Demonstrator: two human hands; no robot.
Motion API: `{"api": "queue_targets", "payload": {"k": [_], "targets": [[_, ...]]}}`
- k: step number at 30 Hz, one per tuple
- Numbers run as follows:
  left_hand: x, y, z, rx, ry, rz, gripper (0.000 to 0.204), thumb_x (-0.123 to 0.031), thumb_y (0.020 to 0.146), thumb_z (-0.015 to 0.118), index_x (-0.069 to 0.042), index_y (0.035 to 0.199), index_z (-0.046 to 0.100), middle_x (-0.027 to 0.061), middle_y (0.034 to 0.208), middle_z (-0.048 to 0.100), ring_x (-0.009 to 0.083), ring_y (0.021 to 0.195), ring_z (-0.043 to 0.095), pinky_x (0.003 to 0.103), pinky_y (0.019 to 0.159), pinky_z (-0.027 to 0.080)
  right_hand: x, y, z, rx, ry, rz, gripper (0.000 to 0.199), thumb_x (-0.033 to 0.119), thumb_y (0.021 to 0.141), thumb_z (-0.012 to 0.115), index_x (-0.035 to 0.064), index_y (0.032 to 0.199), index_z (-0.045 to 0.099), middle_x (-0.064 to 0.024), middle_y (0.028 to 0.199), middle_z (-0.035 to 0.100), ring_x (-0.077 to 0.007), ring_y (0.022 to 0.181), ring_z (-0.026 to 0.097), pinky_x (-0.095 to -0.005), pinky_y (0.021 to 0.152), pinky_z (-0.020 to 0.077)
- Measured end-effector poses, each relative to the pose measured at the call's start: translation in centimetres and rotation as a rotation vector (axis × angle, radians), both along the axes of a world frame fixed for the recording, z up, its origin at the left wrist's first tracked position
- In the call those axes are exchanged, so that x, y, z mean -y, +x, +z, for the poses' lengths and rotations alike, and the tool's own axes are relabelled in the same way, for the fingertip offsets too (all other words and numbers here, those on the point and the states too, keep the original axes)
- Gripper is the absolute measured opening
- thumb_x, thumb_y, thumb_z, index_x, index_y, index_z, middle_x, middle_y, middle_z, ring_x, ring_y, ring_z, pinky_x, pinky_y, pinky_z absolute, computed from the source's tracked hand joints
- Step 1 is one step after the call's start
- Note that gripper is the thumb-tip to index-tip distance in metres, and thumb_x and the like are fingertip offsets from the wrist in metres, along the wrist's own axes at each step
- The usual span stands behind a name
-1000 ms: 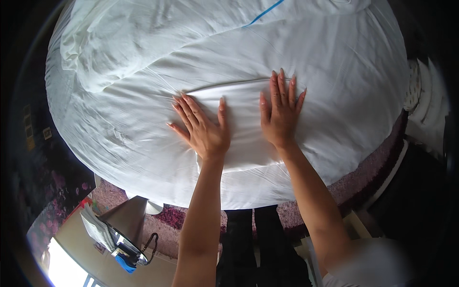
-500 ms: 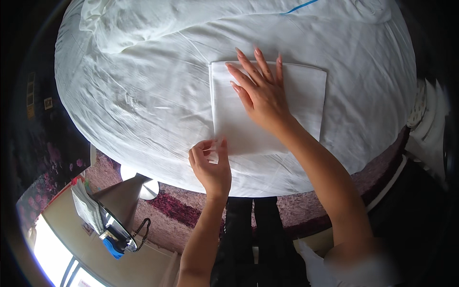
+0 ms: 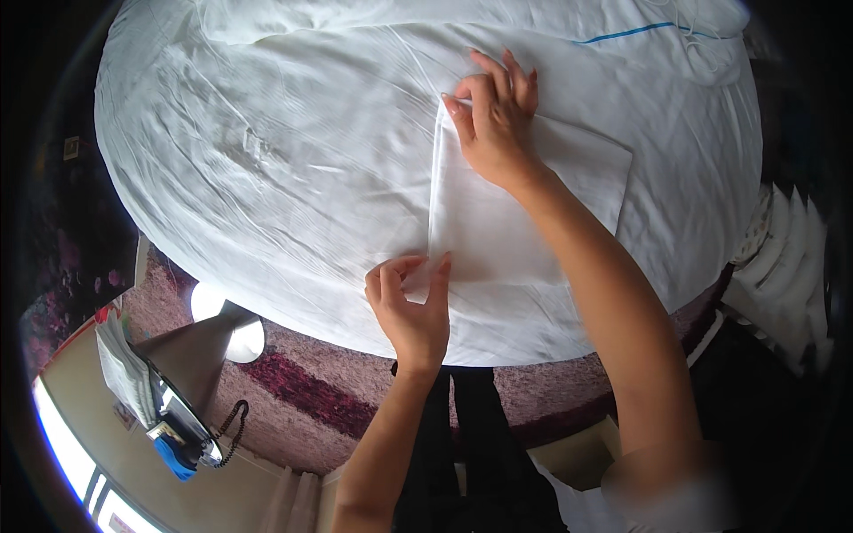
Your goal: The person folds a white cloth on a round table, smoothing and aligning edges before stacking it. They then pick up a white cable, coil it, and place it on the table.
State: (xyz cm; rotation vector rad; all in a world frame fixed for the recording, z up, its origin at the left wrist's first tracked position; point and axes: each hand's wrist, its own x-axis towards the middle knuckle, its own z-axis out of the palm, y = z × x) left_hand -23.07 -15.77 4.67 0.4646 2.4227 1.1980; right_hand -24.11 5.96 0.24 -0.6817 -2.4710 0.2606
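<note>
A folded white cloth (image 3: pixel 515 222) lies on a bed covered by a wrinkled white sheet (image 3: pixel 267 151). My left hand (image 3: pixel 410 311) pinches the cloth's near left corner between thumb and fingers. My right hand (image 3: pixel 493 120) reaches across and grips the far left corner of the same cloth, lifting its left edge slightly. The cloth's right part lies flat, partly hidden under my right forearm.
A blue line (image 3: pixel 635 33) runs across the sheet at the far right. A lit lamp (image 3: pixel 218 324) and a telephone (image 3: pixel 182 435) sit on a bedside table at lower left. Folded white linens (image 3: pixel 782 266) are stacked at the right. Purple patterned carpet (image 3: pixel 302 391) lies below.
Both hands lay flat on the cloth a second ago. Since then my left hand has taken the near corner and my right hand has moved to the far corner, gripping it.
</note>
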Motion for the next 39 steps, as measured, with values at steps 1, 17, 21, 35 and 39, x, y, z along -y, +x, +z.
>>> {"api": "queue_targets", "payload": {"k": [1,17,21,35,39], "targets": [[-0.1,0.0,0.0,-0.008,0.031,0.012,0.028,-0.022,0.077,0.074,-0.003,0.089,0.057,0.0065,0.093,0.054,0.0177,0.084,0.049,0.031,0.072,0.039,-0.1,0.1,0.1,-0.01,0.011,0.014,0.018,0.022,0.084,0.062,0.0086,0.091,0.051,-0.0096,0.131,0.041,-0.0389,0.128,0.027,-0.0613,0.104,0.0128],[-4.2,0.2,0.6,-0.071,-0.064,0.019,0.036,-0.03,0.076,0.073,-0.004,0.094,0.054,0.0083,0.094,0.052,0.025,0.089,0.048,0.039,0.081,0.037,-0.3,0.0,0.8,-0.13,0.001,0.138,0.008,0.015,0.087,0.058,0.0087,0.087,0.053,-0.0069,0.132,0.043,-0.0321,0.12,0.036,-0.0454,0.097,0.0255],[-5.5,-0.4,1.2,0.03,-0.173,0.036,0.035,-0.03,0.077,0.073,-0.002,0.088,0.056,0.0095,0.094,0.052,0.0225,0.086,0.047,0.036,0.079,0.039,-0.7,-0.2,0.7,-0.094,0.021,0.114,0.008,0.014,0.086,0.058,0.0085,0.086,0.052,-0.0038,0.133,0.043,-0.0311,0.121,0.036,-0.0455,0.096,0.0245],[-4.5,-1.4,-0.3,-0.08,-0.192,-0.074,0.036,-0.034,0.086,0.062,-0.004,0.069,0.053,0.0055,0.073,0.049,0.0207,0.068,0.046,0.034,0.062,0.039,-0.2,-0.9,-0.3,0.027,0.067,0.048,0.011,0.016,0.082,0.059,0.0079,0.088,0.054,-0.0059,0.128,0.046,-0.0301,0.12,0.038,-0.0473,0.097,0.0251],[-3.4,-1.2,-0.5,-0.205,-0.297,-0.122,0.036,-0.036,0.086,0.061,-0.006,0.066,0.055,0.0072,0.08,0.048,0.0245,0.077,0.044,0.037,0.07,0.037,0.3,-1.2,-0.1,0.033,0.067,0.023,0.012,0.017,0.082,0.059,0.0071,0.088,0.054,-0.009,0.126,0.047,-0.0298,0.119,0.039,-0.0477,0.098,0.0249]]}}
